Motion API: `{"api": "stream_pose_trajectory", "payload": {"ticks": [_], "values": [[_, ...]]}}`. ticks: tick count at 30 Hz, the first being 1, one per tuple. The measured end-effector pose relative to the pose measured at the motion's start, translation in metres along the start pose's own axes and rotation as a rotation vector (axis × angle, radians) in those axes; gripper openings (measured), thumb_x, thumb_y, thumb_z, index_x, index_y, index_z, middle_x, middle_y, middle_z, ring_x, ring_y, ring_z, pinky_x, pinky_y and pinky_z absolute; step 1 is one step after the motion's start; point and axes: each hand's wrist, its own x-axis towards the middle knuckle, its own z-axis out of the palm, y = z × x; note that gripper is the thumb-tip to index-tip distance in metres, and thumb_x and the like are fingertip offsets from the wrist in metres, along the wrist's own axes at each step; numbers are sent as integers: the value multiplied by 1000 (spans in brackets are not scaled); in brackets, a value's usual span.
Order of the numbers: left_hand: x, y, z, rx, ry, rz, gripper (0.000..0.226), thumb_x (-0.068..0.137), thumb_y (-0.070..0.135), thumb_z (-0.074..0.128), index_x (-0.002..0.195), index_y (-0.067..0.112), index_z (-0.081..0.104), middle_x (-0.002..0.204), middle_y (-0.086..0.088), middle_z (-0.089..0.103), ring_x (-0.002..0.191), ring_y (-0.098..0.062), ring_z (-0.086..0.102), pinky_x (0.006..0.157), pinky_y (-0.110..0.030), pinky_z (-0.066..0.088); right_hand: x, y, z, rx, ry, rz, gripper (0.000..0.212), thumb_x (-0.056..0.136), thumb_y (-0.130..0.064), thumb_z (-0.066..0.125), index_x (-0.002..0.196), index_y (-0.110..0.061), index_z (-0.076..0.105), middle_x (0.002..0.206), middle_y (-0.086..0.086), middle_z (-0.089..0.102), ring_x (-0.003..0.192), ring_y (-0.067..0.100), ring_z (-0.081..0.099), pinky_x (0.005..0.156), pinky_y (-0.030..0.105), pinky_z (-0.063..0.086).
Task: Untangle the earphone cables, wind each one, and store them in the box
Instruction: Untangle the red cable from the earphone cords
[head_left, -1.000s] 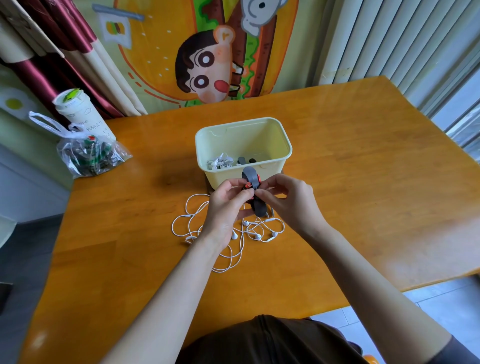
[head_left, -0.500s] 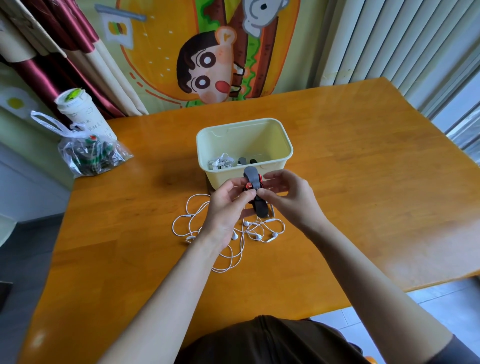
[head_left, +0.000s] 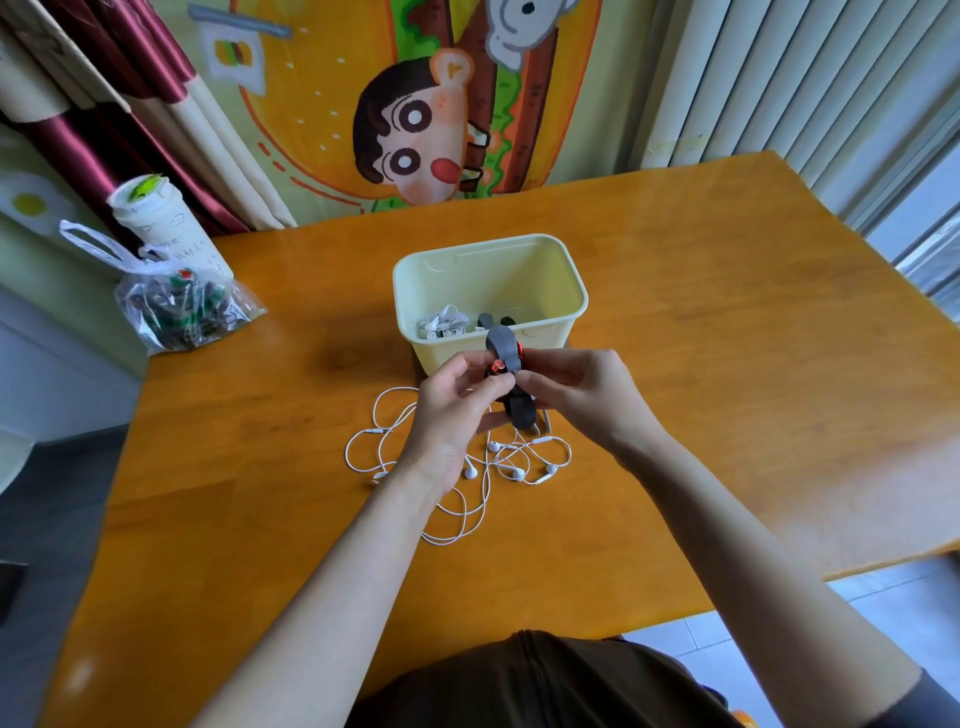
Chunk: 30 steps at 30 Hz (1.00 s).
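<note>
- While both hands keep working on the dark earphone cable (head_left: 505, 347), almost nothing has moved since a second ago, so I judge the winding is unfinished.
- Left hand (head_left: 452, 410) pinches it near the red earbud.
- Right hand (head_left: 576, 395) curls its fingers around the coil.
- The coil is held just in front of the box (head_left: 574, 291), above the tangled white earphones (head_left: 467, 478).
</note>
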Motion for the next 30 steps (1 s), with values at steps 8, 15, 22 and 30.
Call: {"api": "stream_pose_trajectory", "payload": {"ticks": [8,15,22,30], "values": [[-3,5,2,-15,-13,11,21,91,0,55,101,15,65,90,-5,71,87,-20,69,77,-39,58,-4,-4,5,124,72,34,19,86,-9,65,100,-21,70,94,3,73,84,12,71,76,36,59],[-3,4,1,53,-3,56,24,92,0,54,99,21,65,93,-3,71,86,-15,70,72,-33,59,-6,-4,6,57,113,0,12,85,-13,68,95,-20,66,88,-1,72,78,7,70,64,22,58],[-3,-3,-5,96,-1,67,23,92,0,54,99,21,62,95,-4,69,85,-14,68,66,-29,58,-5,-2,8,12,124,12,11,80,-13,73,85,-22,67,82,2,73,70,10,71,65,25,59],[-4,-5,-5,76,3,41,20,91,1,57,101,18,63,98,-6,68,83,-11,69,68,-28,57,-10,1,12,-188,114,-80,25,87,-14,64,112,-10,68,101,1,71,88,7,67,78,25,57]]}}
